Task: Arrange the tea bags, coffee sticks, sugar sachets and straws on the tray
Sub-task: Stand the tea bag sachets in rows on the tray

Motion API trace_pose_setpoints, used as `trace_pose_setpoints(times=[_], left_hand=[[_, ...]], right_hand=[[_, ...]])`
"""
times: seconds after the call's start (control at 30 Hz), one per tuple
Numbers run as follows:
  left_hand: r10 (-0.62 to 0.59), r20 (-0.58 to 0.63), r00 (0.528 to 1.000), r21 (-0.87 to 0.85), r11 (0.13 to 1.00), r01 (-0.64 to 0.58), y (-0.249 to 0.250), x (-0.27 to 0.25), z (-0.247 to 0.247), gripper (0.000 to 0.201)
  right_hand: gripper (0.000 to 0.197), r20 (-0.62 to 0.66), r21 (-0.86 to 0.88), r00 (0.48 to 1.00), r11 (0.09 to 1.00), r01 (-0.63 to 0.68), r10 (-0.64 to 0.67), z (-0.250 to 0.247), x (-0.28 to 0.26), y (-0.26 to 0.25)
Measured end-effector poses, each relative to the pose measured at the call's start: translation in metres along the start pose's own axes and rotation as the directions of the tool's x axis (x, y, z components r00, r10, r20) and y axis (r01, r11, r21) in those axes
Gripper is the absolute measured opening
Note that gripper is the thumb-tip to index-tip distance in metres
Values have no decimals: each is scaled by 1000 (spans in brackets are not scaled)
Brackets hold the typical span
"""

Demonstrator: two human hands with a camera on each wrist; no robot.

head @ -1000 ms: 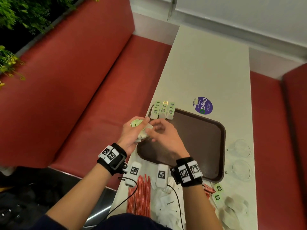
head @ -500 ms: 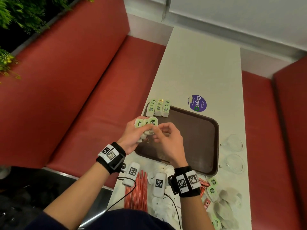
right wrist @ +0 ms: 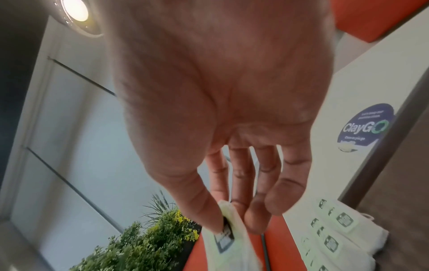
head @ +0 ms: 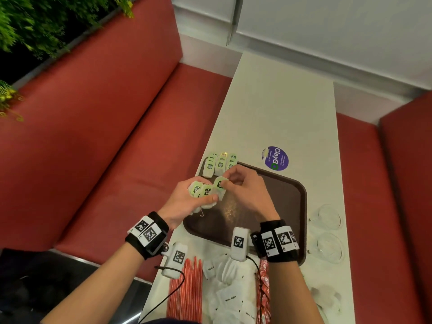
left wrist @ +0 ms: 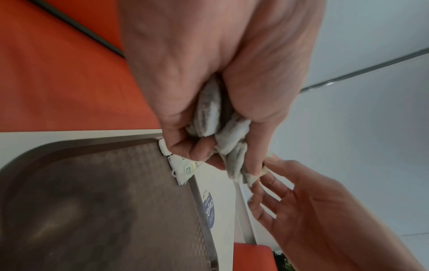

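A fast-food restaurant booth: red padded benches (head: pixel 98 127) flank a narrow white table (head: pixel 280 108) bearing a brown serving tray (head: pixel 294 197), a "ClayGo" clean-up sticker (head: pixel 275 158) and sugar sachets (head: pixel 229 298); a planter hedge (head: pixel 35 22) stands behind.

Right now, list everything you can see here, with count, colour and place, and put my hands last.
Brown plastic tray: one, on the white table.
Green-tagged tea bags: three rows, tray's far-left corner.
Red straws: bundle, near table edge.
White sugar sachets: pile, beside straws.
Red coffee sticks: several, right of sachets.
Clear glass cups: two, right of tray.
Purple round sticker: one, beyond tray.
Left hand: grips tea bag bunch.
Right hand: pinches one tea bag.
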State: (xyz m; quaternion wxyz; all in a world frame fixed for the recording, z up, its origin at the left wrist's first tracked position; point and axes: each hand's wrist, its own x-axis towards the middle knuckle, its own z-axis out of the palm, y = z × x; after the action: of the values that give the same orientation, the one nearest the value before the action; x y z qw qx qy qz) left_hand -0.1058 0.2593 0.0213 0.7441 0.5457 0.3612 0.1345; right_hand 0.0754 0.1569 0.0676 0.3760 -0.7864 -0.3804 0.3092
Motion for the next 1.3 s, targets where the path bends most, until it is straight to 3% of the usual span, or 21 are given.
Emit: trace_pose_setpoints(times=[0.2, 0.33, 0.47, 0.63, 0.87, 1.3], left_hand=[[-29, -162, 986, -105, 994, 12, -15, 8, -9, 25], [-81, -220, 972, -243, 970, 26, -18, 11, -14, 29], [-82, -235, 969, -318, 948, 3, -8, 12, -13, 35], [-80, -235, 969, -351, 936, -8, 0, 13, -18, 36], [-84, -217, 973, -324, 946, 9, 2, 13, -29, 41], [-113, -164, 980, -340, 939, 51, 2, 14, -35, 44]], right_hand=[[8, -118, -188, 990, 980, 57, -81, -21, 41, -5], [17, -43, -329, 993, 940, 93, -113, -11, 84, 12], [18, 97, -457, 995, 889, 39, 6, 6, 114, 32], [20, 212, -522, 959, 852, -51, 187, 33, 131, 55], [23, 120, -543, 968, 831, -122, 220, 52, 130, 65], [32, -30, -665, 993, 740, -104, 112, 58, 136, 56]])
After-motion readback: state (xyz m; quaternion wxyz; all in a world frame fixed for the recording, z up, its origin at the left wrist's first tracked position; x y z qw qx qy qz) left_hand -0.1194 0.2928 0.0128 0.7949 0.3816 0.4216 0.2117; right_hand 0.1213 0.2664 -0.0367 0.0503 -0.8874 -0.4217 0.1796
